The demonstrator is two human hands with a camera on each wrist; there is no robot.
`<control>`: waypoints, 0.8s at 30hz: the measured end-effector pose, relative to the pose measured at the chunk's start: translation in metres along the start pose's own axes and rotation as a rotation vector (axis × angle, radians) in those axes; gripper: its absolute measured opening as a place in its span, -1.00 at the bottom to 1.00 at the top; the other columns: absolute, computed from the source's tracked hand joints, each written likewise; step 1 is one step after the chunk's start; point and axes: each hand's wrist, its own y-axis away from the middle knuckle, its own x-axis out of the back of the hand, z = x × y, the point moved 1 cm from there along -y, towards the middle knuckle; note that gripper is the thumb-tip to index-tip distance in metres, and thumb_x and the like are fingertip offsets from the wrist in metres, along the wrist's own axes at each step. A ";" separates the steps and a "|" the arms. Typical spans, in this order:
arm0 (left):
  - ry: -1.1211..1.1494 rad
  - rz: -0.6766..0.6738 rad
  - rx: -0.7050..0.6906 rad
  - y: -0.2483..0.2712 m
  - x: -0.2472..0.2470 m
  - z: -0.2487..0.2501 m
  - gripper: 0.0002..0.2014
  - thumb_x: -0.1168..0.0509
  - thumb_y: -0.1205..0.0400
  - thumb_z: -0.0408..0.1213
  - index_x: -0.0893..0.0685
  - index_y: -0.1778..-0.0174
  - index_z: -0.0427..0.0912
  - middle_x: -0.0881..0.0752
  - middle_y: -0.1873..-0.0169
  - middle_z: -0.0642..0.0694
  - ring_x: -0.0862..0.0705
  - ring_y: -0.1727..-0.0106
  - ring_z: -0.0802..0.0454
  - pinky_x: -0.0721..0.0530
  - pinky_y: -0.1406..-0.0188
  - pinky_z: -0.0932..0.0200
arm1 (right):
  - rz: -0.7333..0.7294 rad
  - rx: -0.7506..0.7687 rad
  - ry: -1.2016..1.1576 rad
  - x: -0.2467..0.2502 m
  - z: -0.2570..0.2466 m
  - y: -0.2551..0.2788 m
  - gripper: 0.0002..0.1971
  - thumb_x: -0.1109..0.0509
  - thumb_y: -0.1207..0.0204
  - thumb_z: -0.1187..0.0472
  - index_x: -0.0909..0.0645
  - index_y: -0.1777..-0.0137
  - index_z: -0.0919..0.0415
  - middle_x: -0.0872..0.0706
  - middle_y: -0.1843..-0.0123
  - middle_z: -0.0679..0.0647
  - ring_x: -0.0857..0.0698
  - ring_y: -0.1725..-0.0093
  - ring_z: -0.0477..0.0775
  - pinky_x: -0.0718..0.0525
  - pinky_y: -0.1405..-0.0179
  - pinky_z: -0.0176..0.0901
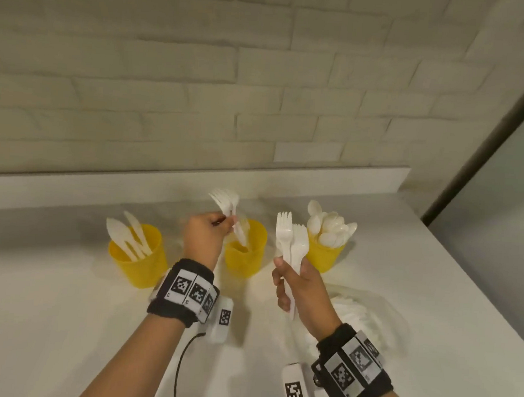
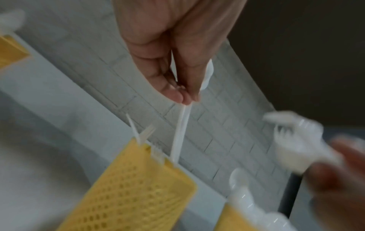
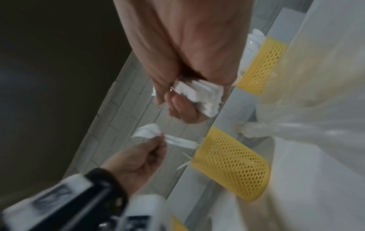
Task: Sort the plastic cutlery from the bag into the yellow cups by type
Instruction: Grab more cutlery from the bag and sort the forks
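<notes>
Left hand: the left hand (image 1: 205,233) is raised over the middle yellow cup (image 1: 245,252) and pinches a white plastic fork (image 1: 228,208) by its handle between thumb and fingertips; the tines point up and back, and the handle's lower end reaches down to the cup's mouth. The left wrist view shows the handle (image 2: 180,131) running from the pinched fingertips (image 2: 185,96) to the cup's rim (image 2: 158,157), where other fork tines stick out.
Right hand: the right hand (image 1: 298,288) is curled round a bundle of white forks (image 1: 291,243), tines up, held just in front of the spoon cup. In the right wrist view the handle ends (image 3: 199,93) show bunched inside the closed fingers.
Left cup: a yellow cup (image 1: 137,256) holding white plastic knives (image 1: 129,236), blades up.
Middle cup: it stands between the two hands and has a few forks inside.
Right cup: a yellow cup (image 1: 324,254) packed with white spoons (image 1: 329,227), bowls up.
Bag: a clear plastic bag (image 1: 361,315) lies crumpled on the white counter (image 1: 63,324) to the right of the right forearm, with white cutlery inside it; what type cannot be told.
Wrists: black bands with black-and-white marker tags on both, the left one (image 1: 187,292) and the right one (image 1: 351,366).
Backdrop: a pale brick wall (image 1: 201,72) rises behind a low ledge at the counter's far edge.
</notes>
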 end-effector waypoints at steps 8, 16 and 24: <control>-0.207 -0.032 0.024 0.001 -0.011 0.000 -0.62 -0.42 -0.49 -0.21 -0.67 -0.21 -0.25 -0.80 0.13 -0.19 -0.76 0.41 0.06 -0.69 0.16 0.28 | 0.082 0.003 0.048 0.000 -0.008 -0.006 -0.87 -0.43 -0.50 0.24 -0.52 0.13 0.24 -0.52 0.43 0.14 -0.39 0.64 -0.01 -0.36 0.65 -0.23; 0.074 -0.161 0.038 0.072 -0.018 0.014 -0.84 -0.49 -0.37 -0.04 -0.82 0.22 0.00 -0.78 0.50 0.06 -0.66 0.45 0.00 -0.63 0.36 0.15 | 0.054 0.055 0.279 -0.013 -0.003 -0.008 -0.79 -0.32 -0.44 0.48 -0.55 0.18 0.12 -0.66 0.48 0.06 -0.44 0.71 -0.10 -0.39 0.71 -0.31; 0.276 -0.177 0.133 0.078 0.000 0.013 -0.79 -0.36 -0.54 -0.30 -0.78 0.41 -0.15 -0.59 0.66 0.06 -0.50 0.56 0.16 -0.59 0.42 0.34 | -0.192 0.060 0.153 -0.016 -0.007 -0.001 -0.84 -0.32 -0.58 0.22 -0.60 -0.08 0.28 -0.67 0.36 0.24 -0.46 0.71 0.04 -0.43 0.71 -0.25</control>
